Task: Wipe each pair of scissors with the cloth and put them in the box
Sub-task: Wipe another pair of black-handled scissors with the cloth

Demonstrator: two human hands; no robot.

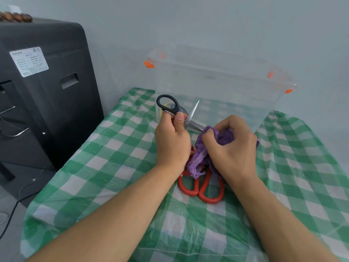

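My left hand (172, 137) grips black-handled scissors (170, 105) by the handle, with the blades spread apart; one blade points up, the other runs right into the purple cloth (200, 157). My right hand (231, 146) holds that cloth bunched around the lower blade's tip. Red-handled scissors (204, 188) lie on the table under the cloth and my hands, only their loops showing. The clear plastic box (217, 82) with orange clips stands open just behind my hands. Something yellow and dark shows through the box's left corner, too unclear to name.
The table wears a green-and-white checked cloth (113, 167). A large black machine (43, 87) with a white label stands close at the left, cables hanging beside it. A pale wall rises behind the box.
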